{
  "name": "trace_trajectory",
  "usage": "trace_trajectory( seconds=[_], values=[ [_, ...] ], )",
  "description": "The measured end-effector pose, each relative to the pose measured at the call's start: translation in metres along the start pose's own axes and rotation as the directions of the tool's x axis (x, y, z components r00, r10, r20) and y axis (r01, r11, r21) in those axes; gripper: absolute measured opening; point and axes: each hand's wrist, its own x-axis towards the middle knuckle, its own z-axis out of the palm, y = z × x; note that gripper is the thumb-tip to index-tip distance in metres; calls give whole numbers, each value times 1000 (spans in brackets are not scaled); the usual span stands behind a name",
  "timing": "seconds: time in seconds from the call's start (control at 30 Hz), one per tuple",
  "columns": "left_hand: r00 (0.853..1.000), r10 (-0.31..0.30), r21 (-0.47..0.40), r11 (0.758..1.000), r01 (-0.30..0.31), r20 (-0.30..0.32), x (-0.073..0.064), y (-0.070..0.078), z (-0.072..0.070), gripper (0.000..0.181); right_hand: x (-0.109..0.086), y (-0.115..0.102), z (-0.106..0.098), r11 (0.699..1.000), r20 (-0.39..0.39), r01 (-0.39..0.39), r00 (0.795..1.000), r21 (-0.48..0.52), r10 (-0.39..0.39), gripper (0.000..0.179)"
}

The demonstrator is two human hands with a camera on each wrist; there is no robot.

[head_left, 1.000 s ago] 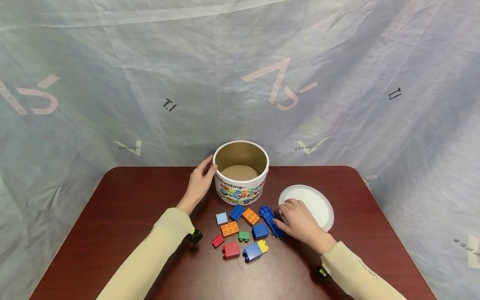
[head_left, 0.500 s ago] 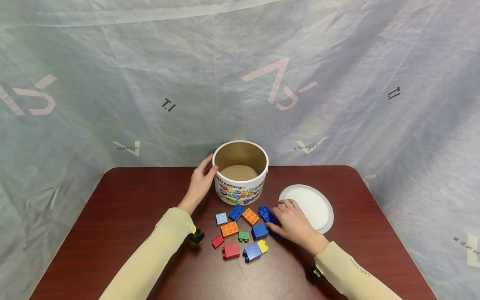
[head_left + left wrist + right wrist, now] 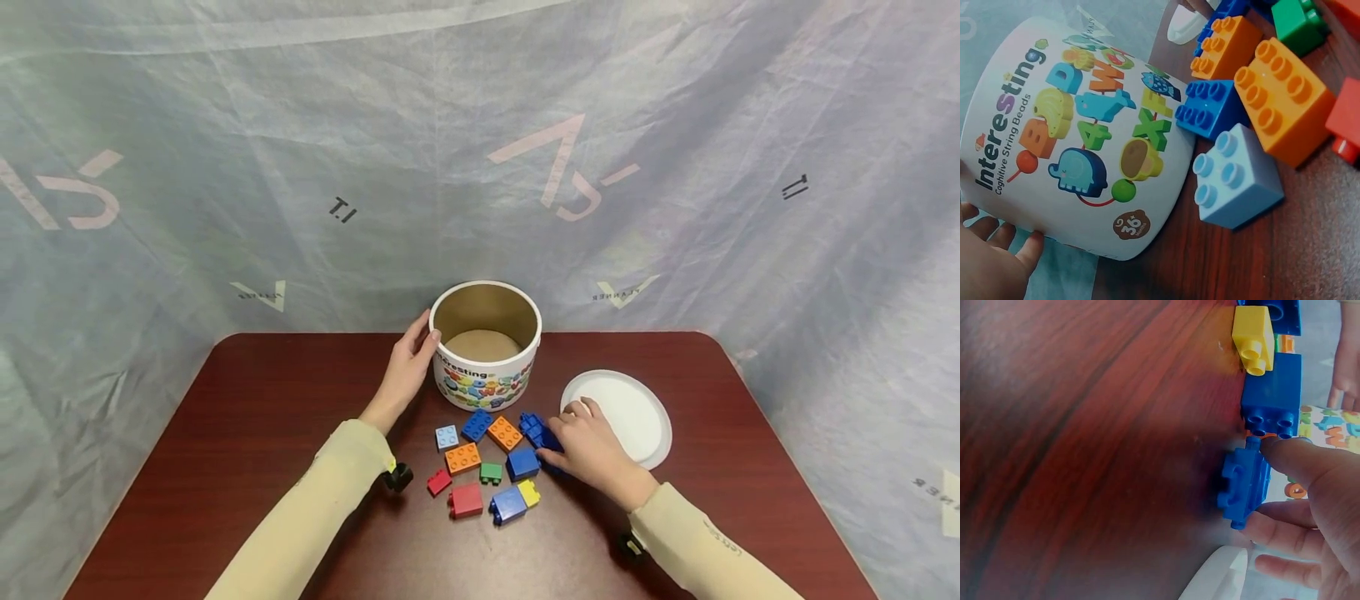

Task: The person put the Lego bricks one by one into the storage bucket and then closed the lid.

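In the head view, my left hand (image 3: 405,371) rests against the left side of a white printed bucket (image 3: 487,385), its fingertips right at the rim and outer wall. Its fingers (image 3: 1030,251) lie along the bucket's lower edge in the left wrist view. My right hand (image 3: 592,446) is low over the table at the right of the bricks. Between its thumb and fingers it grips a long blue toy-brick base (image 3: 1246,481), partly hidden under the hand in the head view. A blue brick (image 3: 522,464) lies just left of the right thumb.
Several toy bricks lie before the bucket, among them an orange brick (image 3: 462,458), a light blue brick (image 3: 1235,178), a green brick (image 3: 491,473), a red brick (image 3: 466,501) and a yellow brick (image 3: 1252,337). A white round lid (image 3: 637,417) lies behind the right hand.
My right hand has moved slightly left onto the long blue base and its thumb and fingers have closed round it. The left hand stays at the bucket.
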Motion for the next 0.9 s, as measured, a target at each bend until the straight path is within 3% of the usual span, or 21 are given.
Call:
trace_trajectory(
  seconds=[0.43, 0.9],
  values=[
    [1000, -13, 5, 1000, 13, -4, -2, 2, 1, 57, 1, 7, -13, 998, -53, -30, 998, 56, 33, 34],
    [1000, -10, 12, 1000, 10, 3, -3, 5, 1, 58, 6, 18, -65, 993, -102, -40, 994, 109, 51, 29]
  ],
)
